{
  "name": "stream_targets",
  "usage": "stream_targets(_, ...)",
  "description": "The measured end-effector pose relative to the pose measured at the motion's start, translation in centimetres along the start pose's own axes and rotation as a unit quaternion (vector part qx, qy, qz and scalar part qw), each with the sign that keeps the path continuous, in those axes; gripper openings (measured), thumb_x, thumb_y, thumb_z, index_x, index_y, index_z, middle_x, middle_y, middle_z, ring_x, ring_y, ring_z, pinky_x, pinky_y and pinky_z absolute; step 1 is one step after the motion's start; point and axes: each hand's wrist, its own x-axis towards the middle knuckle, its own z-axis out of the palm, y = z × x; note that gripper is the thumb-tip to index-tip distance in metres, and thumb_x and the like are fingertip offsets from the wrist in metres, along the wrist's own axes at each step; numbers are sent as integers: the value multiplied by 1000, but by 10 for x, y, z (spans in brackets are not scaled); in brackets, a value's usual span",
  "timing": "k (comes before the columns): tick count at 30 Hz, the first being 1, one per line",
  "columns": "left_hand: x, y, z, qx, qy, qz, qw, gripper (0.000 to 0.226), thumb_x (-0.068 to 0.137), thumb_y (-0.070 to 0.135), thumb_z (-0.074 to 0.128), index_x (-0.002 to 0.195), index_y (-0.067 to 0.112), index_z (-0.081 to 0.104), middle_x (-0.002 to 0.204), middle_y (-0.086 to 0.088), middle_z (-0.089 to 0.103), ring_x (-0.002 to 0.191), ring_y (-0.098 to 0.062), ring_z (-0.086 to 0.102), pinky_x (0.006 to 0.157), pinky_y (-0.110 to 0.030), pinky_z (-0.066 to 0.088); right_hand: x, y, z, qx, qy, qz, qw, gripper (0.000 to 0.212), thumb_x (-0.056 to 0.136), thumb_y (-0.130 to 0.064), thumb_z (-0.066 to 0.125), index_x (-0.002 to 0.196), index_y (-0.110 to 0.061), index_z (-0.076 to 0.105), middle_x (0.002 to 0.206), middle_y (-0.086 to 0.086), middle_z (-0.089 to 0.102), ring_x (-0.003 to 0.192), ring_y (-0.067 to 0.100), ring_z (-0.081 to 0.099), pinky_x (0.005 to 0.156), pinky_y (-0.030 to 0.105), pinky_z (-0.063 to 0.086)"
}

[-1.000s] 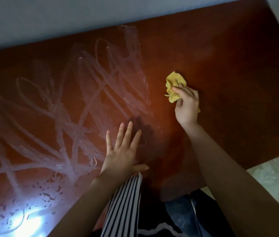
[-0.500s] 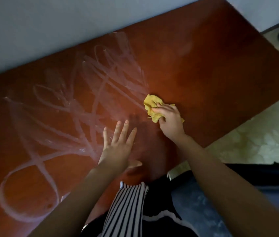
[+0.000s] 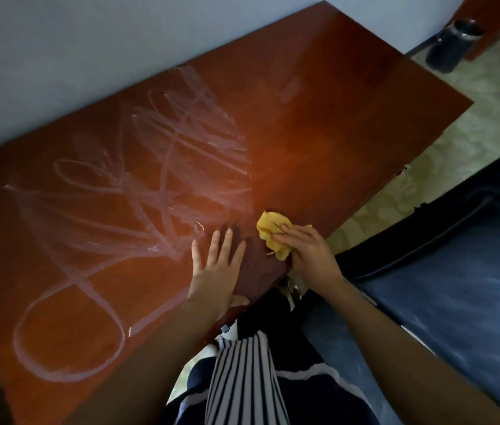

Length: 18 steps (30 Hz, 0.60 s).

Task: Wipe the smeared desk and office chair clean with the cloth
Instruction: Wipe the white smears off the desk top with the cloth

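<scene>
The reddish-brown desk (image 3: 334,124) fills the middle of the view, its left half covered with white smear lines (image 3: 162,179). My right hand (image 3: 307,253) grips a crumpled yellow cloth (image 3: 270,230) against the desk near its front edge, just right of the smears. Flat on the desk beside it lies my left hand (image 3: 216,271), fingers straight and spread. The dark blue office chair (image 3: 457,271) stands at the right, with pale smudges on its seat.
A pale wall runs behind the desk. Patterned light flooring (image 3: 472,127) shows to the right of the desk. A dark bin (image 3: 451,47) stands on the floor at the top right. My striped clothing is at the bottom centre.
My right hand has drawn the cloth back across the desk toward the front edge. The left hand stays flat in place. The view has swung right, bringing the chair in.
</scene>
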Motion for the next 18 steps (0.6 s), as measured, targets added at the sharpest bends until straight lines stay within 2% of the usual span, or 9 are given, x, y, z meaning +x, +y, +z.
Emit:
stream_targets(3,1,-1,2,-9,-4,-10,1000,115,77,71,51,147,14,-22,153,-15,-29,141,-35,-24,107,-64,-9,6,9,-13,-18,-25,25,999,52,80,15,51,120,-13,66,130,11,59,115,37,50,94,44,45)
stream_targets(7,1,-4,5,-27,-11,-36,999,119,74,75,49,146,15,-25,152,-15,-31,141,-35,-25,106,-64,-11,37,41,-30,-32,-19,72,997,58,78,23,46,123,-9,63,131,19,56,117,41,49,97,45,42)
stream_targets(9,1,-4,8,-42,-14,-47,998,121,73,75,49,142,15,-30,152,-15,-32,140,-35,-27,106,-64,-12,57,58,-36,-25,-10,112,993,55,79,21,44,123,-6,62,128,20,57,114,42,52,97,50,44)
stream_targets(12,0,-5,17,-58,-6,-72,996,122,76,72,53,139,17,-35,147,-13,-39,139,-34,-29,105,-63,-14,84,59,-41,-12,26,170,985,49,83,16,43,126,-3,58,123,19,59,110,42,54,94,49,45)
stream_targets(15,-1,-6,22,-68,-2,-93,993,124,76,70,57,141,17,-35,138,-13,-46,138,-33,-32,104,-62,-16,92,29,-30,-45,53,273,960,53,88,6,44,136,-16,50,141,10,47,130,34,38,104,49,34)
stream_targets(16,-1,-7,23,-76,-6,-98,992,125,75,72,56,140,17,-36,138,-13,-47,137,-32,-33,103,-62,-17,89,17,-22,-53,46,289,955,54,89,3,44,138,-20,47,147,6,40,136,31,30,107,48,28)
stream_targets(18,-2,-7,22,-89,-10,-99,991,127,72,75,54,138,17,-37,139,-12,-46,136,-31,-35,103,-62,-18,80,-7,-9,-51,44,268,961,56,90,2,46,139,-25,46,151,1,35,139,27,24,109,48,23)
